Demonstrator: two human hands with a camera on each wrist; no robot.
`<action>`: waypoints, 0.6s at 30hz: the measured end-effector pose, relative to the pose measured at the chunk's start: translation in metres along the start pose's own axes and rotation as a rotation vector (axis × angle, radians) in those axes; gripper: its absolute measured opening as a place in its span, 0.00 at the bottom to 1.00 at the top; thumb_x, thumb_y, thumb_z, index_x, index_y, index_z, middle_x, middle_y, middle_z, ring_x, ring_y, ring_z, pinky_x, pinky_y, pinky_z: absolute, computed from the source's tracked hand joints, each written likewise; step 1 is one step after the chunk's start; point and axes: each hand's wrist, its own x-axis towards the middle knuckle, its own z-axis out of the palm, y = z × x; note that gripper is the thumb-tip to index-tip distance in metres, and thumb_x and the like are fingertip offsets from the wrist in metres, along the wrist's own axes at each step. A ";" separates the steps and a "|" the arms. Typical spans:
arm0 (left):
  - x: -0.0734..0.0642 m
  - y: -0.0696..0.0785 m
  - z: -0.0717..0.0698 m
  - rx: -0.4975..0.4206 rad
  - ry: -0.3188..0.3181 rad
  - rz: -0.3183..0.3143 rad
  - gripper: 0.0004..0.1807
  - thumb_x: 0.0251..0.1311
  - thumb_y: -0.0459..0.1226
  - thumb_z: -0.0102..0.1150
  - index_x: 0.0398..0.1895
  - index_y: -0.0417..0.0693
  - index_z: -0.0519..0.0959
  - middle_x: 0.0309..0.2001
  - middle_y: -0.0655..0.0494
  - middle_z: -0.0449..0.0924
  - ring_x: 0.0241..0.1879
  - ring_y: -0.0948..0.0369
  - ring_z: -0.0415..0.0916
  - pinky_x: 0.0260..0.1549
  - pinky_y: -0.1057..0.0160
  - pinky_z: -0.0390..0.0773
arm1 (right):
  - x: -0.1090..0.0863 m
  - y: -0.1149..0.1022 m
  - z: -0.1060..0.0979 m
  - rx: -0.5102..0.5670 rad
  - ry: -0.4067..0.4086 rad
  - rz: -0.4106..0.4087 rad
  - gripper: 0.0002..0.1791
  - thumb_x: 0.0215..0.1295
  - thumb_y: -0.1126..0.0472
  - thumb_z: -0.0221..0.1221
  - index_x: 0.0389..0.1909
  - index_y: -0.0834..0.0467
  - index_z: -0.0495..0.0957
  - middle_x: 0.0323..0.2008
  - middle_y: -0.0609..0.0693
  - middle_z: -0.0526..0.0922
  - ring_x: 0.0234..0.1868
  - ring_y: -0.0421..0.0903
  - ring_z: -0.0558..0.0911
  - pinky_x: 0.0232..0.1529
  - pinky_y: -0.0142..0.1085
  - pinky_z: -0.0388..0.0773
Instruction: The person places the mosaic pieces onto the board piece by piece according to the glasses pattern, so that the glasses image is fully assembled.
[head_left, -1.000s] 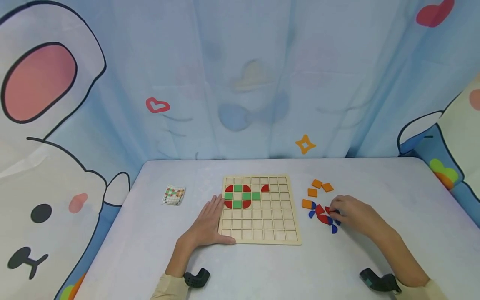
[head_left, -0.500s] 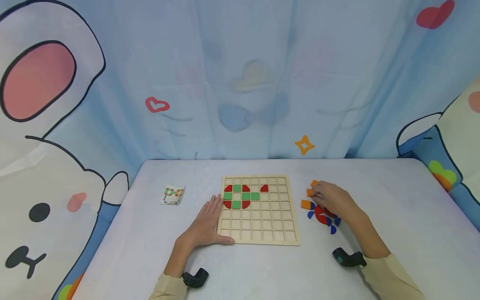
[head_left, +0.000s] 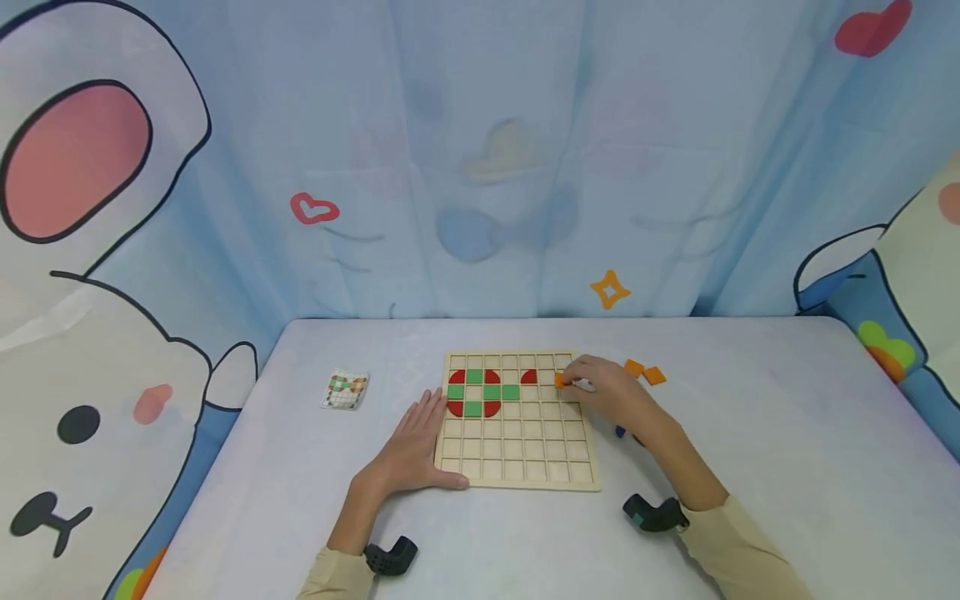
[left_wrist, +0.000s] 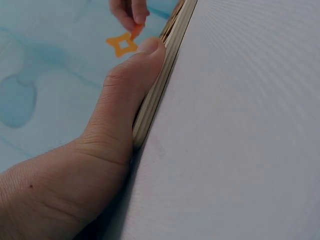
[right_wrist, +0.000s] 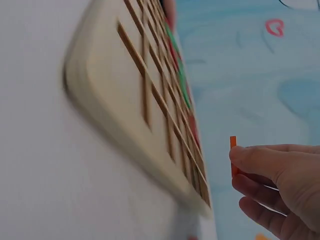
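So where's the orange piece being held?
In the head view, the right hand pinches the orange piece over the upper right of the grid board, just right of the lone red piece.

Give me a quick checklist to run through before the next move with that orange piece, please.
1. Orange piece secure: ok, pinched in the right grip.
2. Board flat on the table: ok.
3. Board steadied: ok, left grip rests against its near left corner.
4. Orange piece set down in a cell: not ok, the right grip has it.
5. Layout matches the card: cannot tell, its print is too small.
6. Spare blue pieces all visible: cannot tell, the right arm blocks the view.
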 end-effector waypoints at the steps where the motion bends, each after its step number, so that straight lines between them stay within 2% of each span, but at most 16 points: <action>1: 0.000 0.000 0.000 0.003 -0.001 -0.002 0.70 0.41 0.69 0.65 0.78 0.45 0.39 0.80 0.52 0.35 0.79 0.55 0.29 0.77 0.48 0.41 | 0.005 -0.006 0.005 -0.013 -0.028 -0.020 0.05 0.63 0.61 0.63 0.38 0.55 0.84 0.41 0.49 0.84 0.43 0.48 0.81 0.45 0.43 0.81; 4: 0.000 0.000 0.001 0.002 0.004 -0.005 0.70 0.41 0.69 0.66 0.78 0.45 0.39 0.80 0.53 0.36 0.79 0.56 0.30 0.77 0.48 0.41 | 0.016 -0.020 0.017 -0.068 -0.067 -0.076 0.05 0.63 0.61 0.63 0.37 0.56 0.84 0.39 0.49 0.84 0.42 0.47 0.81 0.46 0.41 0.81; 8: 0.000 0.001 0.001 -0.013 0.011 -0.003 0.70 0.41 0.68 0.67 0.78 0.45 0.39 0.80 0.52 0.37 0.79 0.55 0.30 0.77 0.48 0.41 | 0.022 -0.029 0.026 -0.114 -0.059 -0.122 0.04 0.61 0.62 0.64 0.35 0.57 0.85 0.36 0.49 0.83 0.39 0.46 0.80 0.43 0.39 0.81; 13: 0.000 0.002 0.001 -0.016 0.007 -0.003 0.70 0.41 0.68 0.66 0.78 0.45 0.39 0.80 0.52 0.37 0.79 0.55 0.30 0.77 0.48 0.41 | 0.022 -0.030 0.032 -0.133 -0.058 -0.163 0.03 0.60 0.64 0.65 0.32 0.59 0.85 0.33 0.48 0.81 0.34 0.43 0.77 0.35 0.34 0.78; 18: 0.000 0.001 0.000 0.002 0.001 -0.008 0.70 0.41 0.68 0.67 0.78 0.45 0.39 0.80 0.52 0.36 0.79 0.54 0.30 0.77 0.48 0.42 | 0.022 -0.035 0.034 -0.116 -0.037 -0.170 0.02 0.61 0.66 0.64 0.30 0.60 0.84 0.32 0.49 0.80 0.32 0.42 0.75 0.33 0.32 0.77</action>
